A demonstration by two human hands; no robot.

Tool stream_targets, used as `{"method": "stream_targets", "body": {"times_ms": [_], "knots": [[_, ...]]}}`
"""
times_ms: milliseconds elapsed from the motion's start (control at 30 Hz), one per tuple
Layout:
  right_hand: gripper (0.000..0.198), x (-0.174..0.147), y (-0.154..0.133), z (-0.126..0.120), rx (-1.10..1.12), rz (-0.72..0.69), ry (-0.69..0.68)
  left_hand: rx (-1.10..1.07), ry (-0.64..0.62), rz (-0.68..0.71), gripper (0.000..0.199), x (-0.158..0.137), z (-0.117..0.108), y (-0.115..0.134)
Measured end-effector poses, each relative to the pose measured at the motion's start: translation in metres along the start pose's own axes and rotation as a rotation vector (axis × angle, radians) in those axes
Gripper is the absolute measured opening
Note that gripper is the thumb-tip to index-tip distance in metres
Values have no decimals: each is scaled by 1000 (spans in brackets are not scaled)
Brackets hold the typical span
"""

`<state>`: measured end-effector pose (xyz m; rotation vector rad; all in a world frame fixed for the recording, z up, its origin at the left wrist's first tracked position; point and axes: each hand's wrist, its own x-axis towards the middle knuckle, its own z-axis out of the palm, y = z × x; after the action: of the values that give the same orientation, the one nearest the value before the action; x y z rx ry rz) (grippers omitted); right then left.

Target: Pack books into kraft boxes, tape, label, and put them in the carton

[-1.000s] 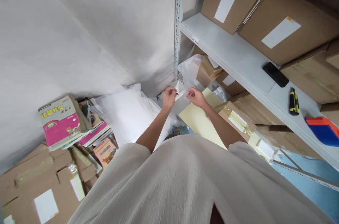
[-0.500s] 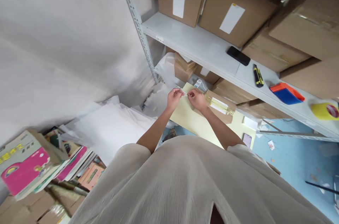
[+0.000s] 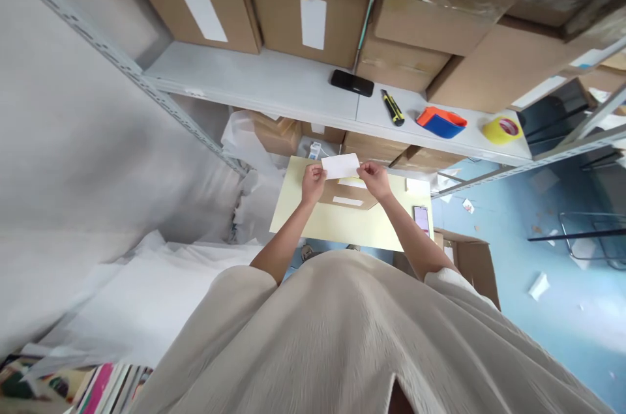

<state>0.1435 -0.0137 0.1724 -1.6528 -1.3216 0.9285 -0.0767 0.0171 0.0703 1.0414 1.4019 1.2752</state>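
Pinching a white paper slip [image 3: 340, 166] in our left hand [image 3: 313, 183] and right hand [image 3: 375, 180], we hold it above a cardboard box [image 3: 359, 194].

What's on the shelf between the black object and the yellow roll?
Two things, seen in the head view: the cutter, nearer the black object, then the orange-and-blue item, nearer the yellow roll.
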Motion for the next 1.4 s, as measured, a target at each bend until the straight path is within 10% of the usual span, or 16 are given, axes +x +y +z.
{"method": "stream_targets", "body": {"times_ms": [333,800,1400], "knots": [[33,-1,52,-45,31,169,73,76,-139,41,32,7,51,9],[5,12,85,-23,-500,291,-39,421,-178,86,49,5,52,-14],[9,18,83,-14,-649,316,-86,499,-201,98,41,8,50,-18]]}}
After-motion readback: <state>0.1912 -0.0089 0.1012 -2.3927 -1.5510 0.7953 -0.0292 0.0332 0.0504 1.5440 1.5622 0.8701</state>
